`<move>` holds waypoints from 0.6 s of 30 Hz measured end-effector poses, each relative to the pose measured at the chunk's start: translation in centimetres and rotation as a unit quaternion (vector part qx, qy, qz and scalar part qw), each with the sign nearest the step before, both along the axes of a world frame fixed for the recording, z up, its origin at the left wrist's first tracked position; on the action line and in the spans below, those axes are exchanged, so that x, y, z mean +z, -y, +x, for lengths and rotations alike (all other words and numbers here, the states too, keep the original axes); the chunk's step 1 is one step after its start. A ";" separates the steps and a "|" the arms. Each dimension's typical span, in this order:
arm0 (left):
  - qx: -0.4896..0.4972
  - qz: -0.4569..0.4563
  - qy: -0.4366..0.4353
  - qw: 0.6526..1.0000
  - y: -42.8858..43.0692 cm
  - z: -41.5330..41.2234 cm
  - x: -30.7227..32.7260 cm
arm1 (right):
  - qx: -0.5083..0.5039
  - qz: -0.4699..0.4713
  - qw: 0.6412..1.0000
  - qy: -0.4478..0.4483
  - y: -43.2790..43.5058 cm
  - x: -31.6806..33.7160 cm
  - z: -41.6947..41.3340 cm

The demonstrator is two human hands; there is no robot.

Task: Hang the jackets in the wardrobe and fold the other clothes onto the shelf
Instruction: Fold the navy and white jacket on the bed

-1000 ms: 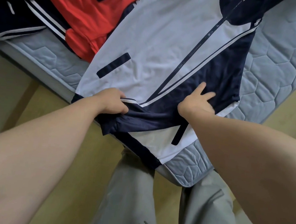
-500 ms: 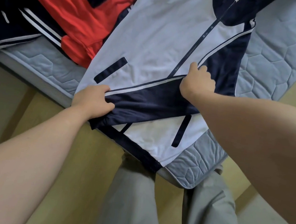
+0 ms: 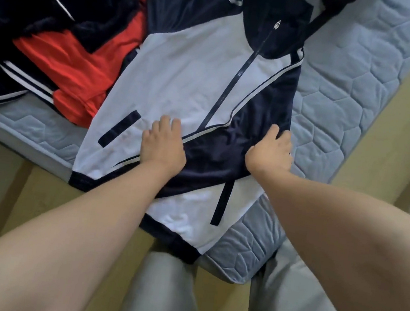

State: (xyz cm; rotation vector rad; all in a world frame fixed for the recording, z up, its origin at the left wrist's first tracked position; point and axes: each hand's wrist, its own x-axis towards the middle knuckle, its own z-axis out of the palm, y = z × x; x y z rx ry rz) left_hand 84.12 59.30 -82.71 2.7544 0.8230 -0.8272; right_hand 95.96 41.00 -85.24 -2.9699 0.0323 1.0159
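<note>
White-and-navy zip track jacket lies flat on quilted grey mattress, long axis hem near, collar far-right. Left hand presses flat, fingers straight; right hand grips folded navy sleeve, fingers curled.

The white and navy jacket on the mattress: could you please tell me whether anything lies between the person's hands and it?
Nothing visible does. The left hand lies on the white front of the jacket and the right hand on its folded navy sleeve, both touching the cloth directly. The wardrobe is out of view.

Quilted blue mattress, beige floor
</note>
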 end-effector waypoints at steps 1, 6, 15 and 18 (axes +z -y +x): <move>-0.028 -0.011 0.033 0.999 1.1 2.4 -0.2 | 0.017 0.003 1.000 -0.018 1.1 -0.1 0.2; -0.250 -0.020 0.048 0.967 6.3 12.2 -2.8 | 0.160 0.020 0.980 -0.118 5.6 -0.6 1.5; -0.207 0.024 -0.122 0.970 8.9 11.2 -4.7 | 0.055 0.175 0.977 -0.105 5.2 -0.7 9.5; -0.137 0.025 -0.010 0.990 10.6 14.8 -3.8 | -0.066 0.227 0.968 -0.079 2.3 -1.7 15.2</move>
